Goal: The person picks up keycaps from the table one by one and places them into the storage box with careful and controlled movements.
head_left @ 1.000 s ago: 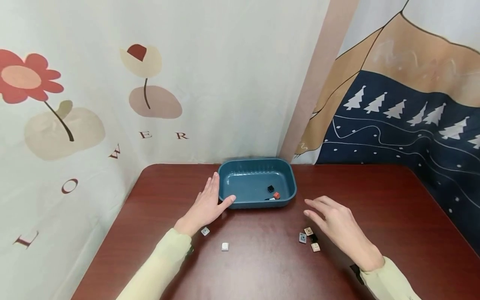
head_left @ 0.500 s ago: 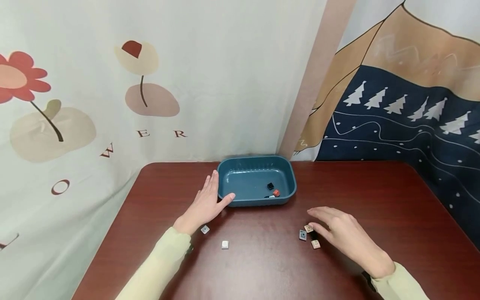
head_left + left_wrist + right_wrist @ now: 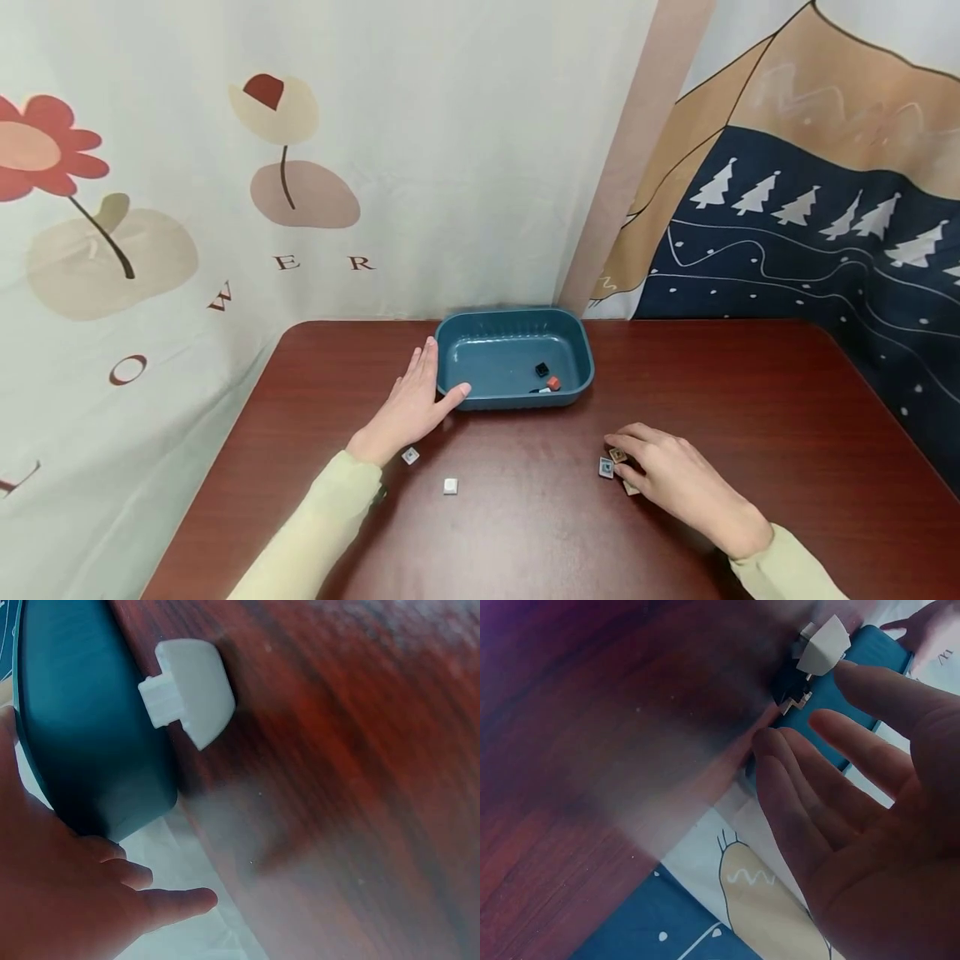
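Note:
My left hand (image 3: pixel 405 408) lies with straight fingers along the left side of a blue bin (image 3: pixel 487 402), its thumb over the front rim. My right hand (image 3: pixel 682 475) hovers low over a small cluster of keycaps, its fingers loosely bent. In that cluster a grey keycap (image 3: pixel 606 467) and a tan keycap (image 3: pixel 617 455) show at the fingertips. A cream keycap (image 3: pixel 631 488) is partly covered by the thumb. The right wrist view has the thumb beside a pale keycap (image 3: pixel 826 649), with a gap between thumb and fingers.
Inside the bin are a black keycap (image 3: pixel 542 368), a red keycap (image 3: pixel 553 383) and a white-and-black piece near the front wall. A white keycap (image 3: pixel 450 487) and a light grey keycap (image 3: pixel 409 456) lie on the brown table (image 3: pixel 517 517) near my left forearm. Printed curtains hang behind.
My right hand has come down and toward the keycap cluster, covering the black keycap there. My left hand stays at the bin. The head view has shifted slightly.

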Motion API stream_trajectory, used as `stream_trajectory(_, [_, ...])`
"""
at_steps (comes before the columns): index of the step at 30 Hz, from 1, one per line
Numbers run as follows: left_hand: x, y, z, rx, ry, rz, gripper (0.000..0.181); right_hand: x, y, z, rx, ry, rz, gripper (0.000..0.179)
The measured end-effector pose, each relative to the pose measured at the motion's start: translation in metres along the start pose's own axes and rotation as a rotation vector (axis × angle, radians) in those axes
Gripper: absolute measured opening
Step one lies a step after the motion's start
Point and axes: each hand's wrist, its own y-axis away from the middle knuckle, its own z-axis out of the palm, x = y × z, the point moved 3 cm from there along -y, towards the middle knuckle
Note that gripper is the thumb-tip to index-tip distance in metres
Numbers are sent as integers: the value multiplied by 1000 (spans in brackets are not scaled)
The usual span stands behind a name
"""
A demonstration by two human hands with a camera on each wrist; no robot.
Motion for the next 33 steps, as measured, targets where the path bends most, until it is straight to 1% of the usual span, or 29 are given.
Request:
stream_trajectory(7, [0,1,0,-8,3,-1,107,0,-1,4,-18,-12,3,31])
stream_trajectory(16, [-1,1,-2,-14,-7,-8,106,-5,-9,10,24,-17,-91,31])
stream_trajectory(19, [-3,2,-2,-9,-1,-10,108,-6,-11,10,12,-13,-88,29])
stream_trajectory(24, [-3,2,-1,-6,-2,-9,108,-6,-12,10,-40,-17,-56,25])
stream_trajectory(26, [-2,1,-1,-5,-1,-4,108,-5,-12,10,-41,-16,-53,24])
stream_trajectory(33, [2,2,-1,-1,3,-6,105,-3,-11,5,37,-13,-69,21])
